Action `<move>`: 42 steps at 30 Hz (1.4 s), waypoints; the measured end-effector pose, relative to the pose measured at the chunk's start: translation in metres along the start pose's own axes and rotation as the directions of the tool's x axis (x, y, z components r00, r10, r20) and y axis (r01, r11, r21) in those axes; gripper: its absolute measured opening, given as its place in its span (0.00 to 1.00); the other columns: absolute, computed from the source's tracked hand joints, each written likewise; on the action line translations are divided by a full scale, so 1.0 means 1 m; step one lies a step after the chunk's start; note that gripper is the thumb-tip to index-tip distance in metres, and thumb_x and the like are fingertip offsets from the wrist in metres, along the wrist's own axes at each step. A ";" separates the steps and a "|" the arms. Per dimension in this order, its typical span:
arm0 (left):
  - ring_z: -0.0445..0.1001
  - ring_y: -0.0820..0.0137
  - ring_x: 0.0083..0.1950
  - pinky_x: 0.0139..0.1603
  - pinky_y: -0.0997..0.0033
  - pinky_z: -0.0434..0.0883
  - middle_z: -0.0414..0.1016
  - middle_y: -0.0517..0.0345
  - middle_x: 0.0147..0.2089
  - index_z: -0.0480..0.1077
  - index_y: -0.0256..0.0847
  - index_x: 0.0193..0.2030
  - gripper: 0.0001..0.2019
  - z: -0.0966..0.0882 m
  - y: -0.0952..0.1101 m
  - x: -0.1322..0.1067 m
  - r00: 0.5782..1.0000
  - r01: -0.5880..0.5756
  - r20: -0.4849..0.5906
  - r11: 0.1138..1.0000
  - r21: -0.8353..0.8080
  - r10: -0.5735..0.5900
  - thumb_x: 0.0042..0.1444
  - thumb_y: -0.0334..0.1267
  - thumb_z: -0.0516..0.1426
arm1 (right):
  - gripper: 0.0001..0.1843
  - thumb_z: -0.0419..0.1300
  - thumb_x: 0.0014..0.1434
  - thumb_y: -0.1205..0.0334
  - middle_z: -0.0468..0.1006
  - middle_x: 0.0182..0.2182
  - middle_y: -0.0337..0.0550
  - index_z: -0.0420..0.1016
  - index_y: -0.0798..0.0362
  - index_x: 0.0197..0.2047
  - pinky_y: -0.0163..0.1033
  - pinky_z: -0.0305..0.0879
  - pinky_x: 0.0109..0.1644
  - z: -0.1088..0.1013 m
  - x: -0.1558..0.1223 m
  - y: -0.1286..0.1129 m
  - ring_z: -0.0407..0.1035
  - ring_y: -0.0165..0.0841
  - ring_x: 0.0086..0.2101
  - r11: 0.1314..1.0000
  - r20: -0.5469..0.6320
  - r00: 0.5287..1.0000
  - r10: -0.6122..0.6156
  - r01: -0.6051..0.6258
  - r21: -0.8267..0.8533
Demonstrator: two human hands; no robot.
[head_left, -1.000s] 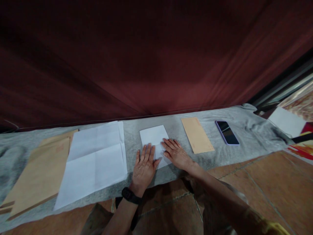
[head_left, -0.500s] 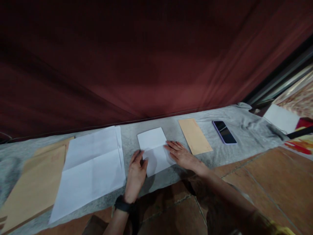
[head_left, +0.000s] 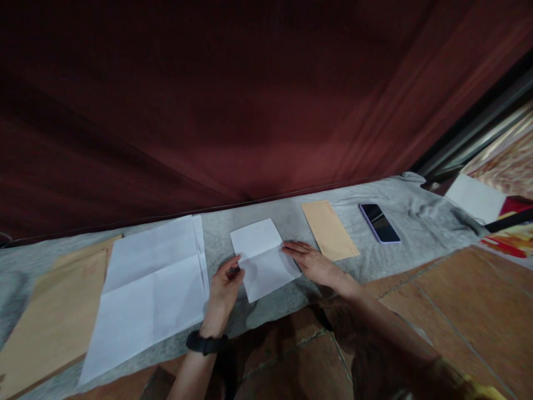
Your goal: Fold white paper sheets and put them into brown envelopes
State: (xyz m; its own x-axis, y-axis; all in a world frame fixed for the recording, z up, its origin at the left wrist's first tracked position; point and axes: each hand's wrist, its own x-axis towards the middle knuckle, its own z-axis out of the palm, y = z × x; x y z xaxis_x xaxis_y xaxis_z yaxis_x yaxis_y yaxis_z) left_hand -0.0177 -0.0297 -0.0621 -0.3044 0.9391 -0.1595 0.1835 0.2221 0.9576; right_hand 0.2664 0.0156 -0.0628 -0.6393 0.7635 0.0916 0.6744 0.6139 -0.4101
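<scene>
A white sheet of paper (head_left: 266, 272), creased across its middle, lies on the grey cloth in front of me. My left hand (head_left: 225, 286) is at the sheet's left edge, fingers slightly bent and the thumb apart from them. At the right edge my right hand (head_left: 314, 265) lies with its fingers stretched out, the tips touching the paper near the crease. To the right of the sheet is a small tan envelope (head_left: 330, 230). Larger white sheets (head_left: 154, 289) with fold lines lie in a stack to the left.
Brown envelopes (head_left: 58, 316) lie at the far left. A phone (head_left: 380, 223) in a purple case rests on the grey cloth (head_left: 420, 222) at right. Behind the cloth hangs a dark red curtain (head_left: 266, 111). Tiled floor (head_left: 466, 300) shows along the front.
My left hand has drawn back slightly to the left, from on the paper to its edge. The fingers of my right hand have drawn slightly right, towards the paper's edge.
</scene>
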 end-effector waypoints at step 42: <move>0.74 0.62 0.61 0.66 0.58 0.70 0.75 0.50 0.60 0.76 0.41 0.55 0.22 -0.026 -0.011 -0.005 0.852 -0.522 0.362 0.661 0.539 0.378 0.57 0.28 0.50 | 0.25 0.59 0.63 0.73 0.76 0.59 0.48 0.75 0.49 0.61 0.49 0.64 0.65 0.002 0.006 -0.011 0.70 0.39 0.58 0.992 -0.062 0.997 -0.043 0.050 0.113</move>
State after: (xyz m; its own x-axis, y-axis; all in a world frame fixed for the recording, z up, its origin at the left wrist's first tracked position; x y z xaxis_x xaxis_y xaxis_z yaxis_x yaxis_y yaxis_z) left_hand -0.0425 -0.0438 -0.0655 0.1480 0.9792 0.1391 0.7838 -0.2019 0.5872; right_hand 0.2541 0.0132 -0.0591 -0.6436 0.7472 0.1658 0.5954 0.6248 -0.5050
